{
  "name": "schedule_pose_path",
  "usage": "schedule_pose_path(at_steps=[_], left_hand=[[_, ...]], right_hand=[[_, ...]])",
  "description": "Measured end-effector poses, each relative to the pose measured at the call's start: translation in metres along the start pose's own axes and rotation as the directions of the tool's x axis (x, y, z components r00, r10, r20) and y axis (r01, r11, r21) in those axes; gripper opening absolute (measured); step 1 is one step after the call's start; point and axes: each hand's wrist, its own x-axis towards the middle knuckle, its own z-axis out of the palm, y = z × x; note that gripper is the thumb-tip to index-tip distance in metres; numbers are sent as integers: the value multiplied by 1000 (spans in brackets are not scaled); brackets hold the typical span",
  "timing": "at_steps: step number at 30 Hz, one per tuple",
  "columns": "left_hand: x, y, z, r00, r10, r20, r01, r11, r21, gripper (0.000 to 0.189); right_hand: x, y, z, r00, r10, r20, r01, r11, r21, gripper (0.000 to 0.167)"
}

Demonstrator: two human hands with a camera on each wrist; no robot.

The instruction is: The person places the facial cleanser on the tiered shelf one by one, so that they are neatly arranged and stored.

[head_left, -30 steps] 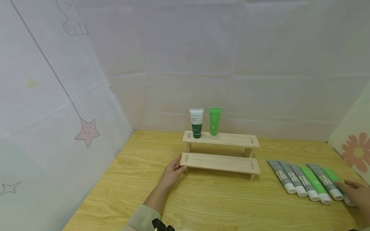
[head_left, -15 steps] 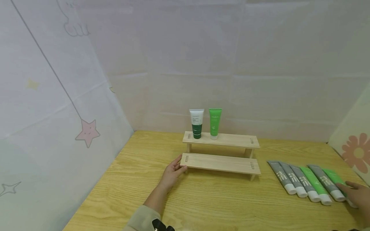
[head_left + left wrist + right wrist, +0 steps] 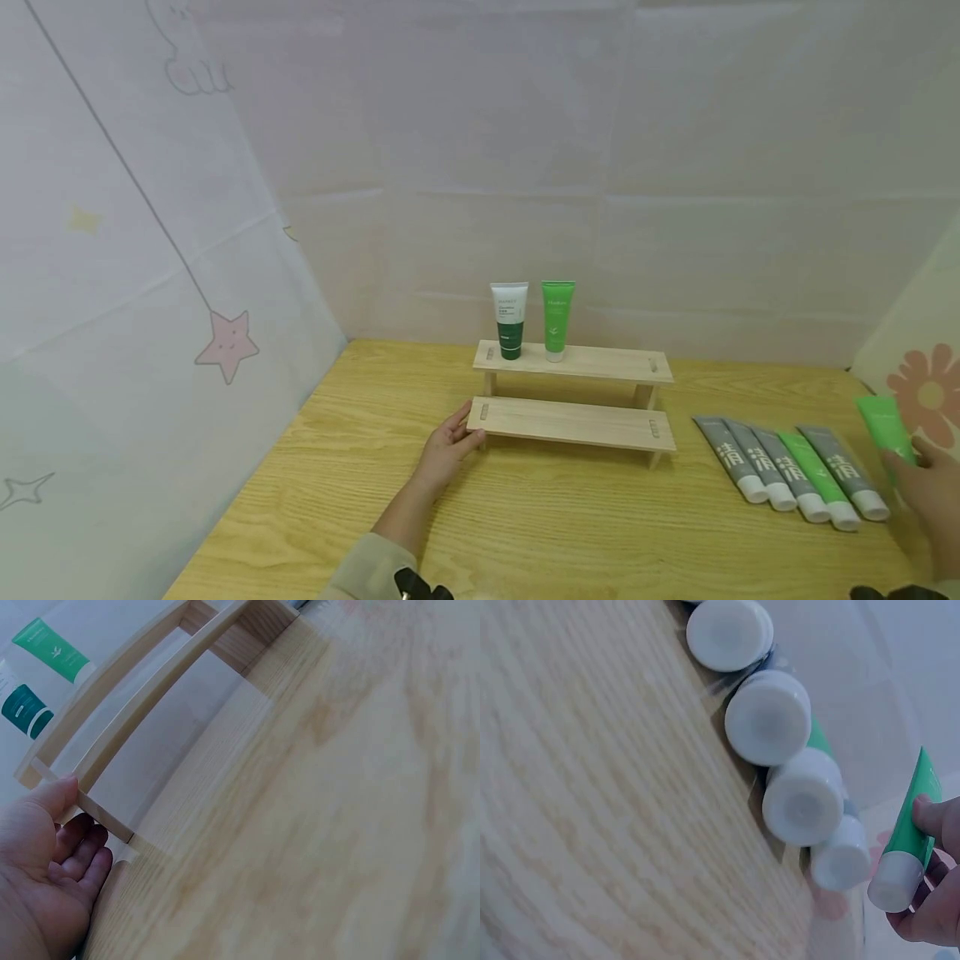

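Note:
My left hand (image 3: 441, 458) grips the left end of the two-tier wooden shelf (image 3: 570, 423); in the left wrist view its thumb lies on the lower board's edge, with the fingers curled by the leg. At the far right, my right hand (image 3: 930, 490) holds a green squeeze tube (image 3: 887, 427) raised off the table. Its white cap (image 3: 895, 883) points down in the right wrist view, and the thumb presses the tube's side. On the shelf's upper board stand a white-and-dark-green tube (image 3: 510, 320) and a bright green tube (image 3: 557, 320), both upright on their caps.
Right of the shelf, several grey tubes (image 3: 730, 458) and one green tube (image 3: 817, 479) lie side by side on the wooden table (image 3: 570, 533), white caps toward me. Patterned cloth (image 3: 480, 167) hangs behind and along both sides.
My right hand has lifted the rightmost green tube off the table, and the tube is now tilted more upright. My left hand and the shelf stay where they were.

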Motion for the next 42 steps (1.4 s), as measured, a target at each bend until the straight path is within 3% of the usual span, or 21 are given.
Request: schedule_pose_path(at_steps=[5,10,12,19,29,36,42], left_hand=[[-1,0,0,1000,1,3,-1,1000,-6,69],[-1,0,0,1000,-6,3,6,1000,-12,69],[-1,0,-1,1000,-5,4,5,1000,-9,69],[2,-2,-1,1000,-11,-6,11,1000,-6,68],[2,-3,-1,1000,-4,-9,4,1000,-6,68],[1,-2,0,1000,-4,-7,4,1000,-6,68],[1,-2,-1,1000,-8,-8,8,1000,-6,68]], right_hand=[[10,-6,5,998,-16,-65,18,1000,24,67],[10,-20,5,984,-149,-98,149,989,-8,64],[7,-28,3,979,-186,-88,187,982,-2,62],[1,-52,3,979,-185,-87,189,981,43,69],[-1,-78,16,966,-259,-11,257,953,162,78],[-3,-95,24,942,-331,50,315,928,201,82],[-8,-118,34,920,-390,32,373,900,224,80]])
